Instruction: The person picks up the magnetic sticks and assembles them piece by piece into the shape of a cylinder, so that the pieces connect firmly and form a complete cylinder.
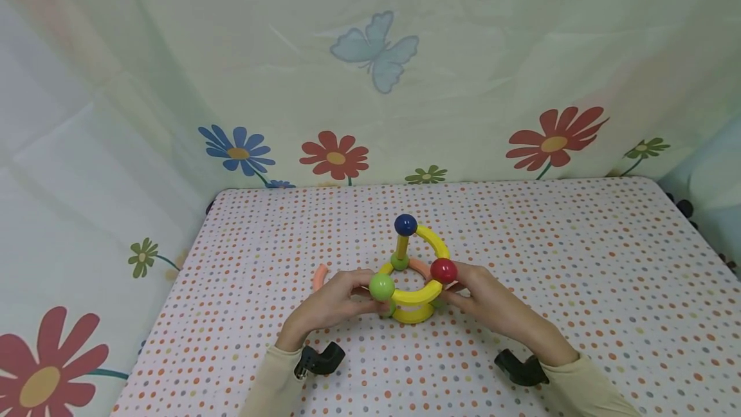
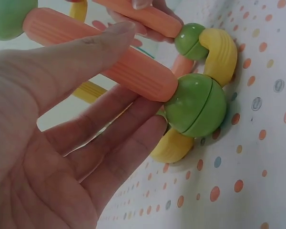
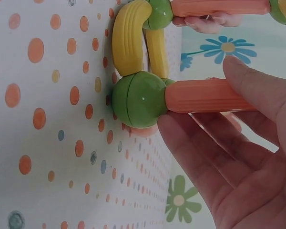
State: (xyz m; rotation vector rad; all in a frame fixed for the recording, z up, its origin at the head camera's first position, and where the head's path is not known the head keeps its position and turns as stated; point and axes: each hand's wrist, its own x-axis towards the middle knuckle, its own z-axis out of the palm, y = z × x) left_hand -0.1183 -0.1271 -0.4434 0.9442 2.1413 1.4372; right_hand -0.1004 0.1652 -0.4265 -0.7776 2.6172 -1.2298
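A toy frame of rods, curved sticks and balls stands on the dotted table between the hands. My left hand [image 1: 336, 304] pinches an orange rod [image 2: 105, 52] of it, thumb on one side and fingers on the other. The rod joins a lower green ball [image 2: 196, 105] near the tabletop. On the opposite side my right hand [image 1: 486, 298] pinches another orange rod [image 3: 205, 95] above a green ball [image 3: 139, 99]. Up top are a light green ball [image 1: 381, 286], a red ball [image 1: 444, 271] and a yellow curved stick [image 1: 415, 295]. At the back a blue ball [image 1: 405, 224] tops a yellow rod [image 1: 402, 247].
A loose orange curved stick [image 1: 320, 277] lies on the table just beyond the left hand. The dotted tabletop [image 1: 579, 262] runs back to a hanging flowered cloth [image 1: 463, 82]. Black wrist cameras are strapped at both wrists, such as the left one [image 1: 320, 360].
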